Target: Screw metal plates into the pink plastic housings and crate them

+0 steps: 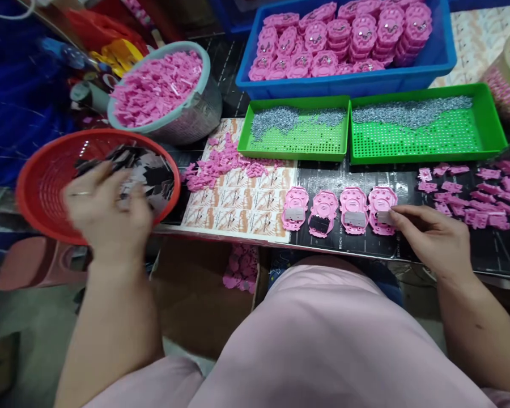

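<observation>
Several pink plastic casings (324, 212) lie in a row along the front of the bench, each with a small flat plate on its lower half. One of these plates is black; the others look grey. At the rightmost casing (383, 198), my right hand (437, 235) pinches the edge of a grey plate (382, 217) between thumb and fingertips. My left hand (110, 207) is over the red basket (28, 187), blurred by motion, with its fingers bent. Beneath it lie loose black and grey flat pieces (155, 178); whether it holds one cannot be made out.
Two green trays (295, 153) with small metal parts stand behind the casings. Behind them, a blue bin (348, 85) holds stacked pink casings. A round basket (212, 85) of pink pieces stands back left. Loose pink parts (480, 198) lie right; a cardboard box (191, 289) sits below the edge.
</observation>
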Tool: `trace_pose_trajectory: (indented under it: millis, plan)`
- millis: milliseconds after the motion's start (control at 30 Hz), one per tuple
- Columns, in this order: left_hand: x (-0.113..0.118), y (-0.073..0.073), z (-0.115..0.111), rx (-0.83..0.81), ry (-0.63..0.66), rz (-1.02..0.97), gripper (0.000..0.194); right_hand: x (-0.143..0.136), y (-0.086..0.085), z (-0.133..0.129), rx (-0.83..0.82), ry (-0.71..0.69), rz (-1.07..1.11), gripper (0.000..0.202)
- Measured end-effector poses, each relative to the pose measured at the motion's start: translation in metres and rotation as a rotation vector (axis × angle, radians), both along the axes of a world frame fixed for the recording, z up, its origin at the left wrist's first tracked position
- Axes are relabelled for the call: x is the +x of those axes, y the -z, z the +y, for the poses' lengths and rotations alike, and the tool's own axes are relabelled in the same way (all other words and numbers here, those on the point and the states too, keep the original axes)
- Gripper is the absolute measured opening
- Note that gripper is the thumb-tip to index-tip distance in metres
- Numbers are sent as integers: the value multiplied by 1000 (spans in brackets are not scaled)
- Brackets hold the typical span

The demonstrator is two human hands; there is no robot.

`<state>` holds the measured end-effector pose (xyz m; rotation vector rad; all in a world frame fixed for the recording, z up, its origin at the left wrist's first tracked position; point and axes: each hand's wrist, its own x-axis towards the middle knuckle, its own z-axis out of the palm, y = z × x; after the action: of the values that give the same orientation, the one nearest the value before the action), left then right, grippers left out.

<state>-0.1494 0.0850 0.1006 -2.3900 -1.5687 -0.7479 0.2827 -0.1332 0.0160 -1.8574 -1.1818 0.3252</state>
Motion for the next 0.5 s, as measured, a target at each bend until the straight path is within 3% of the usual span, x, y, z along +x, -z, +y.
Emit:
trace_pose_trajectory:
  millis: [167, 233, 333, 500]
  plan:
    - [103, 38, -40, -135, 634, 23, 15, 0, -1, 5, -15, -44, -191, 13]
    - [137, 52, -55, -192, 793, 49, 17, 1, -1, 7, -14, -46, -293, 15]
    - [169, 64, -69, -258, 899, 61, 24, 3, 1, 7, 8, -46, -364, 15]
    - [182, 69, -70, -288, 920, 108, 26, 9, -4, 2, 70, -65, -362, 12]
